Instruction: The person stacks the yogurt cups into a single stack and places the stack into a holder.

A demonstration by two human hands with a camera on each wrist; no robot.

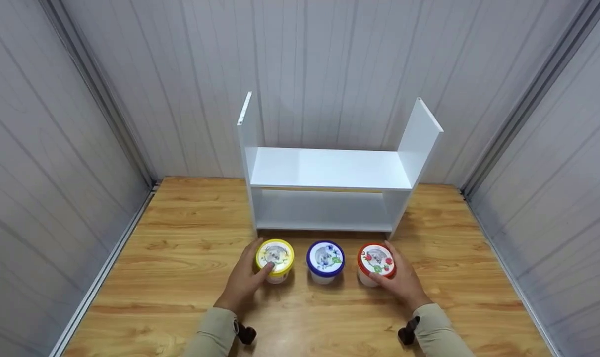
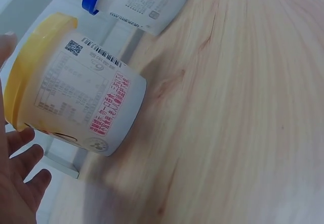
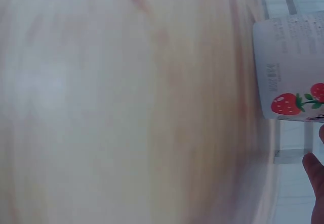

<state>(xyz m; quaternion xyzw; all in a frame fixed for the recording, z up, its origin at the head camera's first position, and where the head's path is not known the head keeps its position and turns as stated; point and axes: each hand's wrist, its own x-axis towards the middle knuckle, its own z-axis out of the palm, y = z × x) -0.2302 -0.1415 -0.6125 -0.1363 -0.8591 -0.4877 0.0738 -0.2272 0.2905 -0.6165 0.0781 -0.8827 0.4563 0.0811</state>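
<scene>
Three white snack tubs with round printed lids form a row on the wooden table. My left hand holds the yellow-lidded tub at the left end, thumb over the lid and fingers along its far side. In the left wrist view, printed text and a barcode show on this tub. At the right end, my right hand holds the red-lidded tub, thumb at the lid's near edge. Strawberries are printed on that tub in the right wrist view. Between the hands stands the blue-lidded tub, untouched.
Just behind the tubs stands a white two-level shelf with tall side panels. Pale panelled walls enclose the wooden table at the back and both sides.
</scene>
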